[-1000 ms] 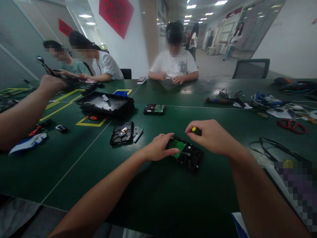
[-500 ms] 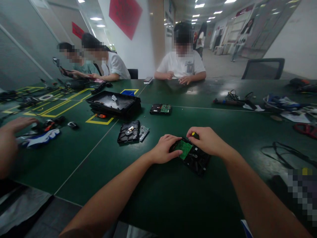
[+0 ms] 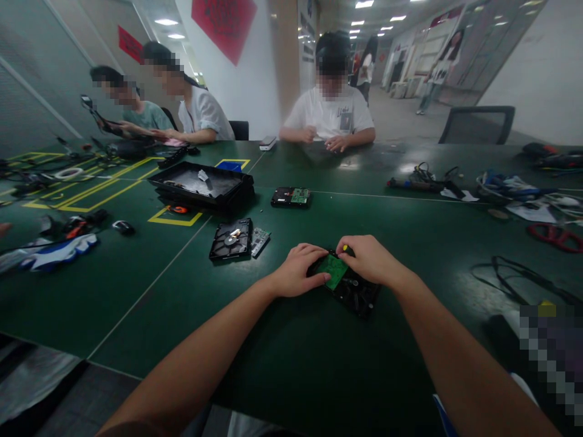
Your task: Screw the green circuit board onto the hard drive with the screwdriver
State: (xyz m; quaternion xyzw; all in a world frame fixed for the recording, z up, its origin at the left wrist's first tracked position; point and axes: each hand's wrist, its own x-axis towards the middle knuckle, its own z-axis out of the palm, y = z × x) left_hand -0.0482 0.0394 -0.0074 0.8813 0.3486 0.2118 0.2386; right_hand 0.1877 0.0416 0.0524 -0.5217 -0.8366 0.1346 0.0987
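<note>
A black hard drive (image 3: 357, 295) with a green circuit board (image 3: 333, 271) lies on the table in front of me. My left hand (image 3: 301, 271) grips its left side, the thumb over the board's edge and the fingers along the far side. My right hand (image 3: 367, 258) is closed around a small screwdriver (image 3: 347, 249), of which only the yellow and dark handle end shows above the board's far edge. Its tip is hidden by my fingers. To the left rest another hard drive (image 3: 231, 240) and a loose circuit board (image 3: 260, 241).
Beyond my hands are a third drive (image 3: 291, 196) and a stack of black trays (image 3: 203, 185). Gloves (image 3: 61, 252) and a mouse (image 3: 123, 227) lie left; cables (image 3: 505, 276) and red-handled tool (image 3: 553, 237) lie right. A person (image 3: 330, 115) sits opposite.
The view has shifted slightly. A neighbour's hand at the left has drawn back almost out of view. My hands stay on the drive, the right one a little nearer the left.
</note>
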